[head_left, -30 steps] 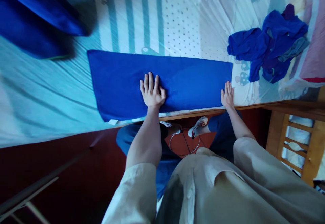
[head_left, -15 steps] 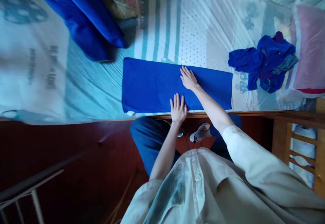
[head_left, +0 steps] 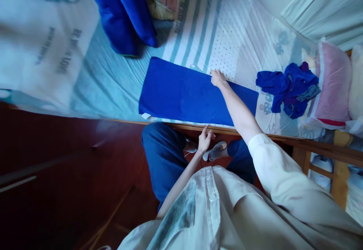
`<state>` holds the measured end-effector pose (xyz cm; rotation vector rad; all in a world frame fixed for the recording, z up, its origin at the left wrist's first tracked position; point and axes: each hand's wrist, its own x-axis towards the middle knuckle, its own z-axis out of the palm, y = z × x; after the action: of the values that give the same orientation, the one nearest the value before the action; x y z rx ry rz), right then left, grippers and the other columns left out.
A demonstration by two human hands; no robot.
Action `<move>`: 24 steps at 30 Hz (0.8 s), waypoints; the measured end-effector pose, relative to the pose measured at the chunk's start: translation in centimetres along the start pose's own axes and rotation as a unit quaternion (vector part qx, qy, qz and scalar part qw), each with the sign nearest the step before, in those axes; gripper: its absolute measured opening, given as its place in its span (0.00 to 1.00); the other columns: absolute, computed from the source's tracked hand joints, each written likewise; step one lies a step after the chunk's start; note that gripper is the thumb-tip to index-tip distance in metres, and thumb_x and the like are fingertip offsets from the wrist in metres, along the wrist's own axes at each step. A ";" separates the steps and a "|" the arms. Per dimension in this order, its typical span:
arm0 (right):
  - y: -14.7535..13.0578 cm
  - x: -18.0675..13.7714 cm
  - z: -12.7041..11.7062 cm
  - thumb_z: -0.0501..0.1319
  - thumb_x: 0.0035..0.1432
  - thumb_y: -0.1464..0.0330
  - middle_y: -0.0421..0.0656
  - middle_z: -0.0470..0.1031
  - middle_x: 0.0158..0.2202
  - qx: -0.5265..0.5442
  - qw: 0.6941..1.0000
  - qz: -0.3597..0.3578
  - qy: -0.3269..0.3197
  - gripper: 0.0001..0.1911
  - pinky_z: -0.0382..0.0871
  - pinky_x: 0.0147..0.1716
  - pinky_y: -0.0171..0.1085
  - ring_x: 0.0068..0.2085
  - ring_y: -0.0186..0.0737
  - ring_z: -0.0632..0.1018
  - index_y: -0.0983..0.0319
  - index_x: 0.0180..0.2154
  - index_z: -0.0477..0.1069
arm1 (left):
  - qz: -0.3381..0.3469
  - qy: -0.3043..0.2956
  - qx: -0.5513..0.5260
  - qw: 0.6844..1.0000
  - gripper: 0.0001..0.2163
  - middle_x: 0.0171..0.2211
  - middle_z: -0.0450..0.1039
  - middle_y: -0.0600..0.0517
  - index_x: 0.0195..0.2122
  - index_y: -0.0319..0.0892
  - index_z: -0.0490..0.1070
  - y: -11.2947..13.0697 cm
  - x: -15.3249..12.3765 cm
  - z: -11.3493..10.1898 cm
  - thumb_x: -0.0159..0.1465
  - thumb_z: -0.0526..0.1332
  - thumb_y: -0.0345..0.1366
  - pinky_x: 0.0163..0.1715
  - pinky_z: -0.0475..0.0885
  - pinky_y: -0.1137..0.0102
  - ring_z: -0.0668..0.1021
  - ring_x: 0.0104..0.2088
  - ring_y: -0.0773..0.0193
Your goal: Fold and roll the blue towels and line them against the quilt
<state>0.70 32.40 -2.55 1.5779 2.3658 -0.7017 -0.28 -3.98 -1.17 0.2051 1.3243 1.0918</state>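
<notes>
A folded blue cloth [head_left: 181, 91] lies flat as a long rectangle along the near edge of the bed. A small white tag shows at its near left corner. My right hand [head_left: 218, 78] is at the cloth's far edge, fingers bent over and closed at the fabric there; the fingertips are partly hidden. Just in front of the bed's edge, my left hand [head_left: 205, 140] is off the cloth, holding nothing, with the index finger stretched out and the others loosely bent.
Crumpled blue clothes [head_left: 292, 87] lie to the right, beside a pink pillow [head_left: 334, 85]. Another long blue padded item [head_left: 121, 19] rests at the upper left. The patterned bedsheet [head_left: 104, 87] runs beneath them, and a wooden bed rail [head_left: 283, 139] borders the near side.
My left hand has come off the cloth and drawn back below the bed's edge. My right hand has gone from lying flat on the cloth to its far edge, fingers now bent. The view has turned.
</notes>
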 end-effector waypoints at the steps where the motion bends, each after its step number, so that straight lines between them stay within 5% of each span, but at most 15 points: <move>1: -0.1 0.1 0.1 0.56 0.69 0.69 0.56 0.75 0.56 -0.004 1.000 0.001 0.004 0.16 0.61 0.66 0.63 0.65 0.60 0.69 0.65 0.55 0.73 | -0.010 0.019 -0.032 0.999 0.21 0.26 0.78 0.53 0.54 0.40 0.71 0.4 0.4 0.3 0.63 0.67 0.45 0.34 0.74 0.70 0.78 0.25 0.64; 8: 0.1 1.0 1.2 0.57 0.68 0.67 0.58 0.68 0.63 -0.013 1.000 -0.001 0.011 0.17 0.56 0.66 0.69 0.68 0.61 0.63 0.65 0.55 0.70 | -0.088 0.106 -0.217 0.966 0.14 0.29 0.78 0.51 0.35 0.42 0.67 2.1 2.7 2.4 0.61 0.69 0.44 0.32 0.72 0.73 0.78 0.27 0.69; 14: 0.6 1.5 0.8 0.59 0.68 0.61 0.59 0.69 0.61 -0.013 1.000 -0.005 -0.020 0.15 0.58 0.64 0.70 0.67 0.63 0.65 0.64 0.50 0.71 | -0.095 0.154 -0.247 0.952 0.15 0.29 0.77 0.51 0.33 0.42 0.65 2.6 4.2 3.9 0.62 0.69 0.45 0.31 0.71 0.72 0.77 0.25 0.69; 24: -0.4 -2.5 -3.7 0.60 0.68 0.66 0.50 0.78 0.50 0.036 0.999 -0.017 0.029 0.11 0.72 0.56 0.54 0.52 0.51 0.78 0.58 0.51 0.70 | -0.036 0.136 -0.229 0.963 0.16 0.34 0.80 0.47 0.31 0.40 0.67 2.6 1.7 2.5 0.61 0.70 0.45 0.36 0.75 0.71 0.81 0.32 0.67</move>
<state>1.64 32.07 1.78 1.6116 2.4405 -0.7648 0.23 -0.21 0.22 -0.3456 1.2658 1.3662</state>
